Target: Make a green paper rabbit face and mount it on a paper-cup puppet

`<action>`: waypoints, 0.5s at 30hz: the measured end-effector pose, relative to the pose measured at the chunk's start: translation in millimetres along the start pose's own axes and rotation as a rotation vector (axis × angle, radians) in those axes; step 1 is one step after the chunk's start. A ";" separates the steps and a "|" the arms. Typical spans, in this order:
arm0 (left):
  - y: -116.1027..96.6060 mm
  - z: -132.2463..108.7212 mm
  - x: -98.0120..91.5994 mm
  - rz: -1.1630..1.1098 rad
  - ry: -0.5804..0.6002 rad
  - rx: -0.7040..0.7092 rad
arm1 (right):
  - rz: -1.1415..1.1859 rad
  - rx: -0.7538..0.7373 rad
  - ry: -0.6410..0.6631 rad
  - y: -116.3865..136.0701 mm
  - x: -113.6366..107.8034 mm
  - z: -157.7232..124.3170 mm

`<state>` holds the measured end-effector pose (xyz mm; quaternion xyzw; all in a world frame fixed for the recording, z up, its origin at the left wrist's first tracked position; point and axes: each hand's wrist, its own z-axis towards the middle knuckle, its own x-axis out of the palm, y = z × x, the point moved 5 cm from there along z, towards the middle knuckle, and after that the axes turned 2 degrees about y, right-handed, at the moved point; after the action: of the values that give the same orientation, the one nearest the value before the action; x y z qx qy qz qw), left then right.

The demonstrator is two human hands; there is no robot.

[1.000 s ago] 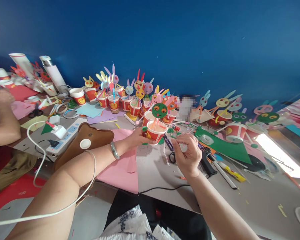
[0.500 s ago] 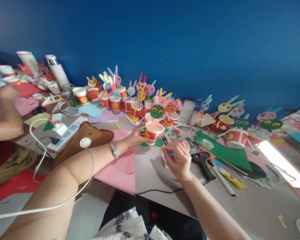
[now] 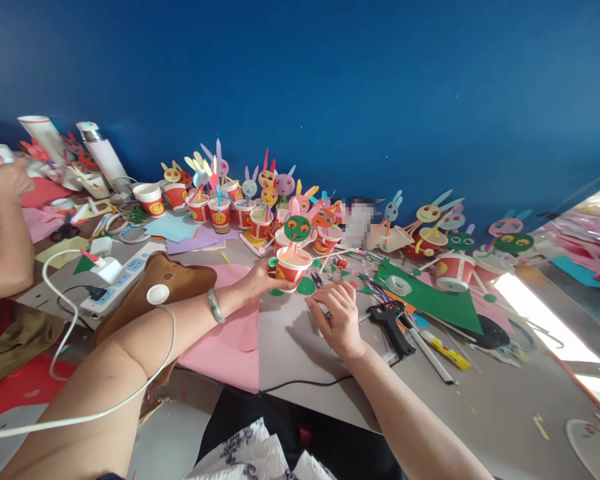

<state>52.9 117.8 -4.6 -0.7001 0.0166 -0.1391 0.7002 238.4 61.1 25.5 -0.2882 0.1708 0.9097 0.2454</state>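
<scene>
Patterned clothing point(image 3: 240, 453) lies nearest, on the wearer's side of the red paper cup point(image 3: 291, 272), w/ a black cord point(image 3: 307, 382) btwn. the two. Pink sheet point(image 3: 230, 333): L. of cup, partly under the forearm. Black glue gun point(image 3: 391, 327): R. of cup, nearer the wearer. R. hand point(image 3: 337, 320): just R. of cup, apart from it; fingers loosely curled, thumb toward the cup; whether anything is pinched there, cannot tell. L. hand point(image 3: 257, 281): wrapped on the cup's L. side, thumb and fingers snug w/ no visible gap. Cup approx. upright, low over the tabletop (contact uncertain), w/ pale straws point(image 3: 293, 249) inside and a green paper face point(image 3: 297, 229), pink-eared, above its rim. Step in hand, as judged: L. hand steadies the cup, freeing the R. for fine work; any further R.-hand move would call for a level cup, a gentle L. hold (thin paper walls may dent) and care nr. the straws. Green disc point(image 3: 306, 285): just R. of cup base. Green sheet point(image 3: 445, 300): well R. of cup. Standing cup point(image 3: 150, 199): beyond, well L. of held cup, w/ a round gold emblem; its marks are too small to read. Blue wall point(image 3: 300, 80): behind all. Held cup's yellow print partly hidden; no brand or wording legible.
</scene>
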 end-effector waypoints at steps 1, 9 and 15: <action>-0.5 0.1 -0.4 -0.002 -0.008 -0.004 | 0.003 -0.002 0.012 1.2 0.7 -1.3; -16.4 -6.1 3.4 -0.018 0.048 0.061 | 0.074 0.002 -0.077 6.4 -16.3 16.6; -3.0 -0.8 -0.2 0.010 -0.027 0.027 | 0.103 0.203 -0.187 11.0 -138.2 -96.7</action>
<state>52.0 117.1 -1.7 -0.6921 0.0088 -0.1265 0.7106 373.6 -39.7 36.5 -0.1669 0.2527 0.9221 0.2410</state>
